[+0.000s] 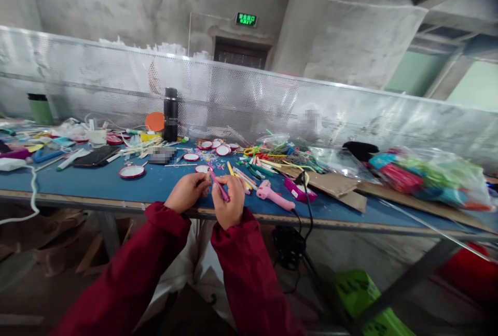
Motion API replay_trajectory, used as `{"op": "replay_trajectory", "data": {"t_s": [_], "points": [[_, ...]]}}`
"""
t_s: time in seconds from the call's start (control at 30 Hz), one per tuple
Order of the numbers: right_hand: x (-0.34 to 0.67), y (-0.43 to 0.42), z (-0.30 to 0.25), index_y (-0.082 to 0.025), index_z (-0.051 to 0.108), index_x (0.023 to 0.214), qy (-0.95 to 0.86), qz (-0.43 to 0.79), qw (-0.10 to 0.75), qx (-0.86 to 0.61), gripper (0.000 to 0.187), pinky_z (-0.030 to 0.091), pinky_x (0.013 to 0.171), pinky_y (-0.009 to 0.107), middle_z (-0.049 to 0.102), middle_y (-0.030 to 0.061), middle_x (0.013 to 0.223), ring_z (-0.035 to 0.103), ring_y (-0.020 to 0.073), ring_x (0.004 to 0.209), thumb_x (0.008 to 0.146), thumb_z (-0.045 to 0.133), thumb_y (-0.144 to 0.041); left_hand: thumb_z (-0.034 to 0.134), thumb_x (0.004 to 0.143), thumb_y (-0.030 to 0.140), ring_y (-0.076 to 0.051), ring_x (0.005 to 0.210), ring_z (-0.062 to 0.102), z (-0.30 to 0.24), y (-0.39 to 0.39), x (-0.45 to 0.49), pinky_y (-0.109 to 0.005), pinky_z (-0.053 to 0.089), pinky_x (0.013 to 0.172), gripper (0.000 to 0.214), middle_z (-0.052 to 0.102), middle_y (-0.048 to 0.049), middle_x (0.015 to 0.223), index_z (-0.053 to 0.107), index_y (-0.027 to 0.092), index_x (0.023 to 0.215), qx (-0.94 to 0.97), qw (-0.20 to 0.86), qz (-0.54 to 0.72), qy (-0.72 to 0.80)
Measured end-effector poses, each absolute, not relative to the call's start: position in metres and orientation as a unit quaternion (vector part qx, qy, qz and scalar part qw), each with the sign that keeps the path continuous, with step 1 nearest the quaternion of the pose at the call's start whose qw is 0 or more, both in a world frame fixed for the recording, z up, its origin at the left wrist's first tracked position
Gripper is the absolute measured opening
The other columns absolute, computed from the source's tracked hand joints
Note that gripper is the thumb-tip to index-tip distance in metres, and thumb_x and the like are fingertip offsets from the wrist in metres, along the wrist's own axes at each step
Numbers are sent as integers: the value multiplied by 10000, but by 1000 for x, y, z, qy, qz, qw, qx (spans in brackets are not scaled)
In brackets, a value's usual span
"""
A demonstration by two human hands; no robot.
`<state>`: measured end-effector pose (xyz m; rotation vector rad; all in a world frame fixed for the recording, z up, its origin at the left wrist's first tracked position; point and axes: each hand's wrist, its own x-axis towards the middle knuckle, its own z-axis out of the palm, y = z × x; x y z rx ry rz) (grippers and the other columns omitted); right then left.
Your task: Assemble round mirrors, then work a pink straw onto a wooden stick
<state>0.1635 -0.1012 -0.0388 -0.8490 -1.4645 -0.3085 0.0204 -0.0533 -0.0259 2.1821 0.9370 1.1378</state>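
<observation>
My right hand (229,201) is curled round a thin pink stick (219,185) that slants up to the left over the front edge of the blue table (109,183). My left hand (187,191) is closed beside it, its fingertips meeting the stick's upper end. Both sleeves are dark red. Just right of my hands lies a pink glue gun (274,195) with a black cord, and behind them a heap of coloured sticks (252,167).
Small round red-rimmed mirrors (132,171) dot the table's middle. A black flask (170,114) stands at the perforated metal partition (249,102). Cardboard and bags of coloured parts (428,175) fill the right. A phone (95,156) and white cable (33,191) lie left.
</observation>
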Motion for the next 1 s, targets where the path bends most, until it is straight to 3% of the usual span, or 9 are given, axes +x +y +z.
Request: {"op": "replay_trajectory", "data": {"t_s": [1.0], "points": [[162, -103, -38, -219, 604, 860, -635, -134, 660, -380, 54, 418, 901, 395, 694, 18, 837, 623, 191, 827, 842, 558, -198, 482, 912, 387, -137, 609, 527, -26, -54, 20, -235, 386, 591, 294, 603, 1, 644, 543, 185, 707, 804, 249, 419, 339]]}}
